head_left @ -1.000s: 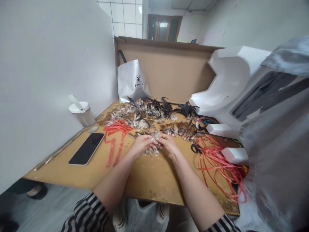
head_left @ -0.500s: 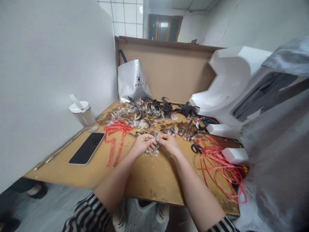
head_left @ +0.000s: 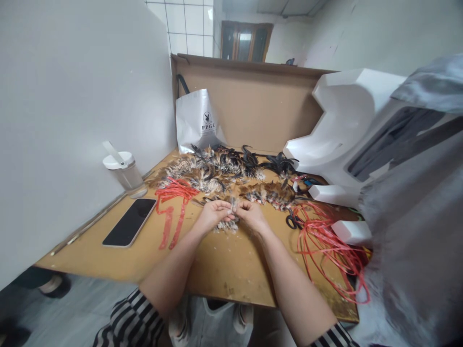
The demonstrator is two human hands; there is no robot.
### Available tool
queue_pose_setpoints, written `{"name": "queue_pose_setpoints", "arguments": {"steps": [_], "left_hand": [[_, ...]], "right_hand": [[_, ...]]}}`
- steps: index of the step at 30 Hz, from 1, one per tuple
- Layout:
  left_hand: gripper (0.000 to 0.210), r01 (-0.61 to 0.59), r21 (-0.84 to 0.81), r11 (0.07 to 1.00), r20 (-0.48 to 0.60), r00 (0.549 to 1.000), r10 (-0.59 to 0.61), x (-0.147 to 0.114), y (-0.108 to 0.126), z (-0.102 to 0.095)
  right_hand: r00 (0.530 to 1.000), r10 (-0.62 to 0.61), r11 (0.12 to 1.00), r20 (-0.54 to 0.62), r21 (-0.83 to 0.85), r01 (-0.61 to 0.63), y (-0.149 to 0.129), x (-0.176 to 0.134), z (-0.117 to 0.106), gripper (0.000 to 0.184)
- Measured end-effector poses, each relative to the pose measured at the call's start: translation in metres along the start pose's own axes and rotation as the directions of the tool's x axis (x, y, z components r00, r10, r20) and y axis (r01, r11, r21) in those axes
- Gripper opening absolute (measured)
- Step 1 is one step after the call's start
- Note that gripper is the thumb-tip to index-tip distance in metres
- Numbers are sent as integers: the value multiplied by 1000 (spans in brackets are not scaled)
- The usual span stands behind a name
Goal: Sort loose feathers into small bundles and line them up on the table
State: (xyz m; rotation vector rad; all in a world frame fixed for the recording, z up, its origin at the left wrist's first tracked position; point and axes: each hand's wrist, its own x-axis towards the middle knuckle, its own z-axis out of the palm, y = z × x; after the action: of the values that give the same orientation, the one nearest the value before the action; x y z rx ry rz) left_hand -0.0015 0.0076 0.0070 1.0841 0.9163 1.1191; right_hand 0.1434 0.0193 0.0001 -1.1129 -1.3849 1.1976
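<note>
My left hand [head_left: 214,215] and my right hand [head_left: 252,215] meet above the near middle of the table, fingertips almost touching. Between them is a small greyish feather [head_left: 233,204], pinched in the fingers of both hands. Just below lies a small heap of pale fluffy feathers [head_left: 227,225], partly covered by my left hand. Behind my hands, brown feather bundles [head_left: 269,193] lie to the right, and a larger pile of brown, white and black feathers [head_left: 213,166] stretches across the back.
Flat red ribbon strips [head_left: 175,193] and a phone [head_left: 129,222] lie at left, near a lidded cup [head_left: 125,173]. Black-handled scissors [head_left: 293,221] and tangled red strands [head_left: 325,241] are at right, beside white foam pieces [head_left: 350,232]. A silver bag [head_left: 197,120] stands at the back.
The fingers of my right hand have curled in slightly closer at the feather. Otherwise the hands and the things on the table stay where they were.
</note>
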Motion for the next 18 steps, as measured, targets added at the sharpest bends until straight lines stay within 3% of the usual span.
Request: {"name": "queue_pose_setpoints", "arguments": {"steps": [10,18], "left_hand": [[28,8,-14,1000,-49,999,-8,0,2,1],[29,21,-58,998,-60,998,-25,2,1,-3]], "right_hand": [[984,167,952,67,250,-179,-5,-2,6,27],[983,181,909,40,374,-183,1,-3,18,27]]}}
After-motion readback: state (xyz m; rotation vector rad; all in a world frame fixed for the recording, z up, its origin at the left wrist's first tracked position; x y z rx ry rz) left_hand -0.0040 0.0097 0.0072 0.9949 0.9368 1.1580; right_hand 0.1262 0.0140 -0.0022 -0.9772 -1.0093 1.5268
